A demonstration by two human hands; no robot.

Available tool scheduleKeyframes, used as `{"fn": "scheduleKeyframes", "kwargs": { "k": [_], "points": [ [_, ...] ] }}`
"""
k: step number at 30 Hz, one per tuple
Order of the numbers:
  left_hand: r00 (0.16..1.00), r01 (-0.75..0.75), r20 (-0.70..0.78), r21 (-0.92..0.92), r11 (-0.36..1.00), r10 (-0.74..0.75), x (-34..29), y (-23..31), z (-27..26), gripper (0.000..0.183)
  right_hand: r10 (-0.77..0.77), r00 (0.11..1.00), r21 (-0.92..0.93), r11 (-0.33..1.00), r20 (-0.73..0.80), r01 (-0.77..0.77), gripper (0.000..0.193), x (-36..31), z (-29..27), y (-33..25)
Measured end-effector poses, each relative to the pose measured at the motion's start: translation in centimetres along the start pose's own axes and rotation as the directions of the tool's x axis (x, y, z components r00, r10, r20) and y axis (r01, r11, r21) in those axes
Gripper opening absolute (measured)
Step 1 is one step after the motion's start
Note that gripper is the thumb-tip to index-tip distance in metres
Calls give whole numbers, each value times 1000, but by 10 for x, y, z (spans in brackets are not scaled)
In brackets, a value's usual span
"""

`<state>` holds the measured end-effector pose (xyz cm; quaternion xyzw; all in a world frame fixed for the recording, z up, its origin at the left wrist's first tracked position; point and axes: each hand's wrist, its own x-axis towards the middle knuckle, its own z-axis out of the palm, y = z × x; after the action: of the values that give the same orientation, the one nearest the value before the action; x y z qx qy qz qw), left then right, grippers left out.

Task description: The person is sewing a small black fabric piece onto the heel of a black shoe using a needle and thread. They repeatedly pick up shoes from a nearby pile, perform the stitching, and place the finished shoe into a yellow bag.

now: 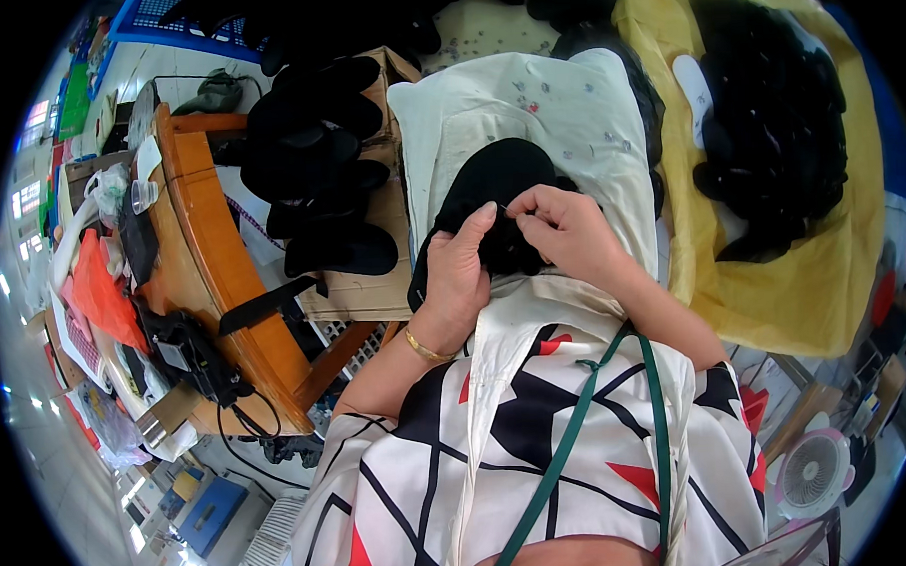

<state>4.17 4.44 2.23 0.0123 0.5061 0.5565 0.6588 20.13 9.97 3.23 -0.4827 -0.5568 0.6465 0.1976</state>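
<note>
A black, sole-shaped fabric piece (504,166) lies over the white cloth in my lap, its rounded end pointing away from me. My left hand (458,273) is closed on its near left part, with the thumb pointing up. Close to that thumb tip, my right hand (569,231) pinches thumb and forefinger together over the dark material. Whatever is between those fingertips is too small to make out. More black material sits bunched under both hands, and its shape is hidden. The white cloth (602,108) has small dark marks and a red speck on it.
Black sole-shaped pieces (342,249) pile on a cardboard box (359,298) to the left, beside a wooden frame (206,207). At right, a yellow bag (714,319) holds more black pieces (777,122) and a white sole-shaped one (693,87). A fan (812,470) stands lower right.
</note>
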Motion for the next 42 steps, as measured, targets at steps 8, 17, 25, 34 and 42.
{"fn": "scheduleKeyframes", "kwargs": {
  "k": [8, 17, 25, 34, 42],
  "points": [
    [1000, 6, 13, -18, 1000, -6, 0, -1, 2, 12, -100, 992, -5, 995, -72, 100, 12, -4, 9, 12],
    [1000, 12, -2, -17, 1000, -12, 5, -2, -5, 5, -198, 976, -52, 980, -90, 194, 16, -9, 9, 18],
    [999, 33, -16, 22, 999, -32, 5, -2, -6, 7, -355, 924, -110, 934, -146, 341, 14, -5, 19, 32],
    [984, -65, 174, 237, 969, 23, -2, -14, -13, 18, 89, 996, 218, 972, -22, -82, 9, -4, 11, -6],
    [949, -241, 286, 374, 896, 135, -14, -13, 6, 19, -506, 853, -436, 801, -128, 409, 12, -12, -11, -10]
  ]
}}
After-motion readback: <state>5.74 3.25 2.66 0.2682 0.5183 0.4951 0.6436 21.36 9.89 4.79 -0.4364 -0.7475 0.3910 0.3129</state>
